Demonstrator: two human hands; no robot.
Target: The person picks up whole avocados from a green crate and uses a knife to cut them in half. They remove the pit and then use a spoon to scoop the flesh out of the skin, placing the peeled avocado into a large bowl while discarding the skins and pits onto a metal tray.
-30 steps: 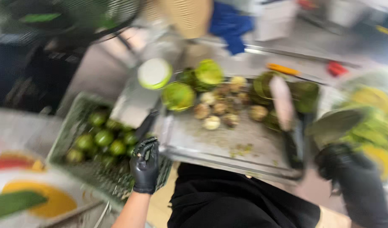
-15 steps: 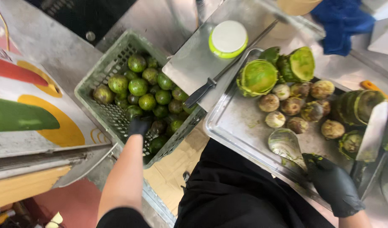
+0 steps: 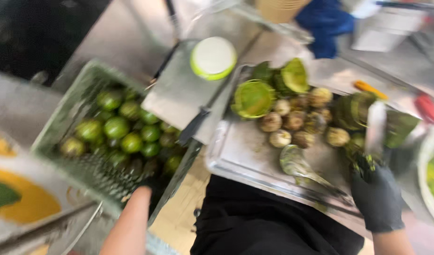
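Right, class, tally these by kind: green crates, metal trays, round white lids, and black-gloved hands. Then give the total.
Green crate: 1
Metal tray: 1
Round white lid: 1
Black-gloved hands: 2 (left hand, right hand)
Total: 5

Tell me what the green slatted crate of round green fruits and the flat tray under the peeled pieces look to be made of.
The green slatted crate looks like moulded plastic: matte, with an open lattice wall. The flat tray looks like bare metal, probably steel or aluminium: grey, dully shiny, with a rolled rim. Blur leaves both uncertain. The left hand, in a black glove, reaches into the crate.
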